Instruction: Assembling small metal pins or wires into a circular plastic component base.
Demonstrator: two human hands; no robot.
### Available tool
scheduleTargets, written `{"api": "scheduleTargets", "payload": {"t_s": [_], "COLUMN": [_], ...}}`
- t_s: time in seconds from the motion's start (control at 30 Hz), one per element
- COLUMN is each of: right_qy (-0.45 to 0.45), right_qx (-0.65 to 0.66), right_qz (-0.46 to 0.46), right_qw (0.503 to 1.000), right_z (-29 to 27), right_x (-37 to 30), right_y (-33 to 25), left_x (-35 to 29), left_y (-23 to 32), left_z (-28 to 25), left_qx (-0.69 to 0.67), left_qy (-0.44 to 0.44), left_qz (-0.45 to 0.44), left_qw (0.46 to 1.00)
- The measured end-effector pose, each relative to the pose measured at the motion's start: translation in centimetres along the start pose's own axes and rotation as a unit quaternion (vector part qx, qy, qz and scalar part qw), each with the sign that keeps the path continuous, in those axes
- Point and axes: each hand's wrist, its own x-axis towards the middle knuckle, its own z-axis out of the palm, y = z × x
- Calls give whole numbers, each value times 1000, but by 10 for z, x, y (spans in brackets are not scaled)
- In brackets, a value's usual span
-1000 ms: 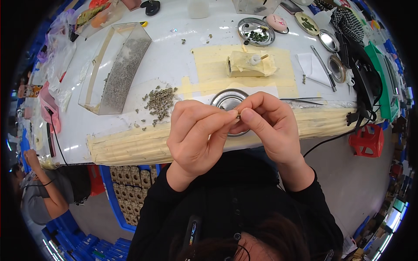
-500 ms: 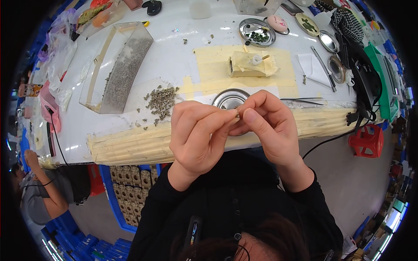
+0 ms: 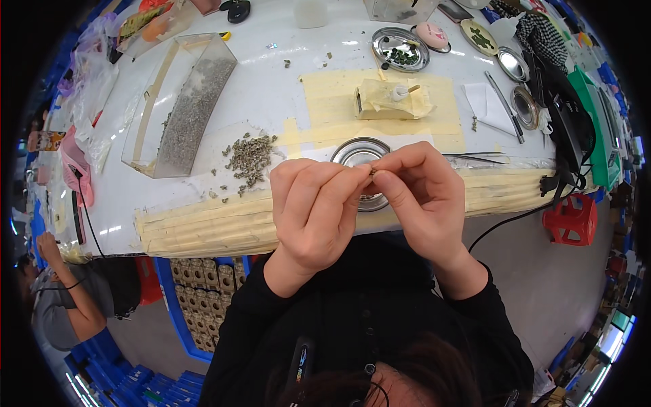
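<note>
Both my hands meet fingertip to fingertip over a round metal dish near the table's front edge. Between them is a tiny brownish metal part, too small to make out fully. My left hand pinches it from one side, fingers curled. My right hand pinches from the other side with thumb and forefinger. The hands cover much of the dish. Left of them, a loose heap of small metal parts lies on the table, with several strays around it.
A clear bin of small grey parts lies at the left. Behind my hands stands a tape-wrapped block. Tweezers lie to the right. A dish of dark green pieces is farther back. A blue crate of metal castings stands below the table.
My fingertips have shifted slightly at the pinched part, and the right thumb and forefinger have drawn closer together. The dish shows a little more between my hands.
</note>
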Motion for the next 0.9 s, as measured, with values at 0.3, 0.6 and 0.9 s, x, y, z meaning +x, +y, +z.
{"api": "scheduleTargets", "payload": {"t_s": [0.3,0.6,0.9], "right_qy": [2,-41,-73], "right_qx": [-40,52,108], "right_qz": [20,88,143], "right_qw": [999,994,981], "right_z": [-1,-8,-11], "right_x": [2,5,8], "right_y": [-5,-12,-13], "left_x": [-1,-1,3], "left_y": [1,0,-1], "left_z": [1,0,-7], "left_qx": [-12,-16,-106], "left_qy": [7,1,-19], "left_qz": [-10,6,-47], "left_qw": [1000,1000,993]}}
